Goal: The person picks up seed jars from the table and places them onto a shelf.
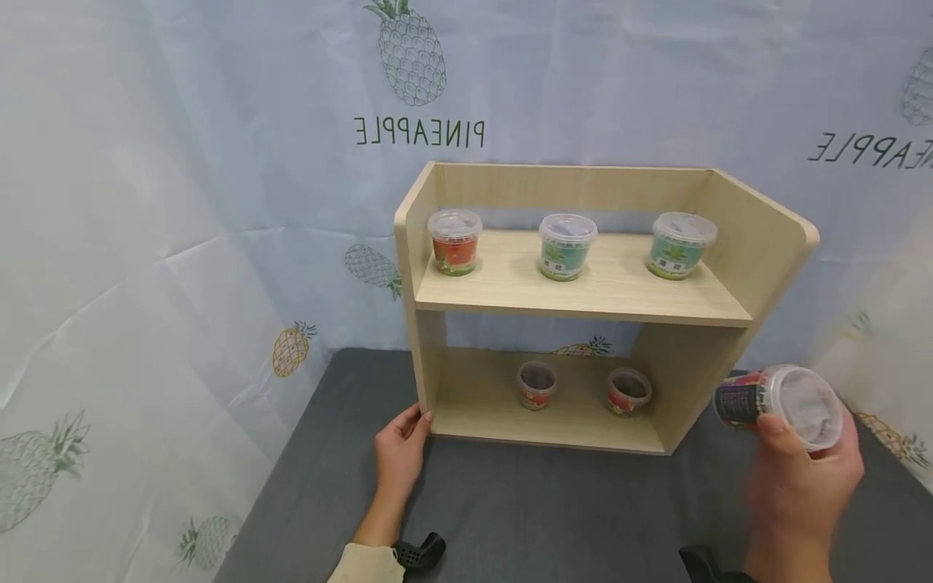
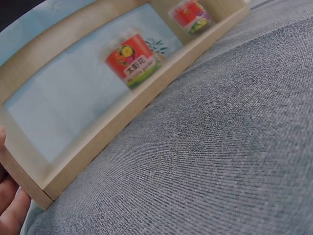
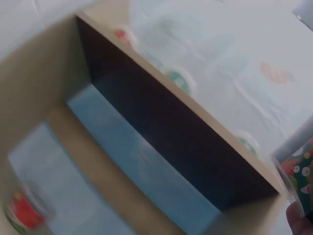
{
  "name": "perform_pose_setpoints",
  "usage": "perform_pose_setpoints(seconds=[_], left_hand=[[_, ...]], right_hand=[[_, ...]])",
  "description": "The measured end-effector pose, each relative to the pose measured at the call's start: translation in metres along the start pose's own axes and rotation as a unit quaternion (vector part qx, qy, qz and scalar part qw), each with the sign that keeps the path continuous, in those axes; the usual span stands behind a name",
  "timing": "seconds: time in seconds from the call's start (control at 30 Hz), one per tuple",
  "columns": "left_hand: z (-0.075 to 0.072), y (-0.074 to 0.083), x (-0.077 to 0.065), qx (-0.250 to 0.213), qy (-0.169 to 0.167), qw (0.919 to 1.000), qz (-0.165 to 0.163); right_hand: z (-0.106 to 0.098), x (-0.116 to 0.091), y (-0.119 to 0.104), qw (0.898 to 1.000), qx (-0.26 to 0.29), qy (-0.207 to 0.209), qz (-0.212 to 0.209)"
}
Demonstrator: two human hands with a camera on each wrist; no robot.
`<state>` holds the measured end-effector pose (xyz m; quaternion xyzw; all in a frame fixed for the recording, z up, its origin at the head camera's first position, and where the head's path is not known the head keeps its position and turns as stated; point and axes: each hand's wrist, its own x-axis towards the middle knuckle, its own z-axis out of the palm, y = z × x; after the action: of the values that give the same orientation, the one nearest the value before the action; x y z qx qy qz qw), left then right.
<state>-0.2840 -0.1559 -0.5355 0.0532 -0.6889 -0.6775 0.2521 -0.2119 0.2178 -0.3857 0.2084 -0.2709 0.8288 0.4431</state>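
Note:
My right hand (image 1: 805, 490) grips a lidded plastic cup (image 1: 745, 400) beside the right side of a small two-tier wooden shelf (image 1: 583, 312). The cup is tipped, its clear lid turned toward the head camera and its dark, red-patterned label facing left. Only a strip of this cup (image 3: 304, 178) shows at the right edge of the right wrist view. At the shelf's lower left corner, my left hand (image 1: 399, 453) holds the front edge of the side panel (image 2: 24, 178), thumb on one side and fingers on the other.
On the upper board stand a red-labelled lidded cup (image 1: 455, 243) and two green-labelled ones, in the middle (image 1: 565, 248) and at right (image 1: 679, 247). Two red-labelled cups, one central (image 1: 536, 387) and one farther right (image 1: 628, 392), stand below. Dark grey cloth (image 1: 554, 510) covers the table.

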Motion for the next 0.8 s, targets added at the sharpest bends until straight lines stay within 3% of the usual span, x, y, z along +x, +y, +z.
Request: perform_pose_setpoints(seconds=[0.2, 0.37, 0.43, 0.57, 0.67, 0.8], left_hand=[[-0.001, -0.008, 0.003, 0.005, 0.004, 0.9999, 0.015], [0.001, -0.007, 0.001, 0.008, -0.005, 0.9999, 0.012], [0.001, -0.006, 0.0, 0.007, -0.007, 0.9999, 0.01], [0.0, -0.006, -0.001, 0.012, -0.005, 0.9998, 0.014], [-0.001, -0.006, -0.001, 0.013, -0.003, 0.9998, 0.017], [-0.002, -0.006, -0.002, 0.008, -0.001, 0.9998, 0.019]], right_hand=[[0.017, -0.03, 0.023, 0.993, 0.011, -0.089, 0.08], [0.028, -0.058, 0.045, 0.976, -0.112, -0.126, 0.139], [0.034, -0.069, 0.052, 0.957, -0.193, -0.136, 0.167], [0.044, -0.086, 0.074, 0.901, -0.313, -0.171, 0.247], [0.049, -0.096, 0.097, 0.868, -0.346, -0.205, 0.292], [0.053, -0.107, 0.135, 0.842, -0.355, -0.233, 0.332]])
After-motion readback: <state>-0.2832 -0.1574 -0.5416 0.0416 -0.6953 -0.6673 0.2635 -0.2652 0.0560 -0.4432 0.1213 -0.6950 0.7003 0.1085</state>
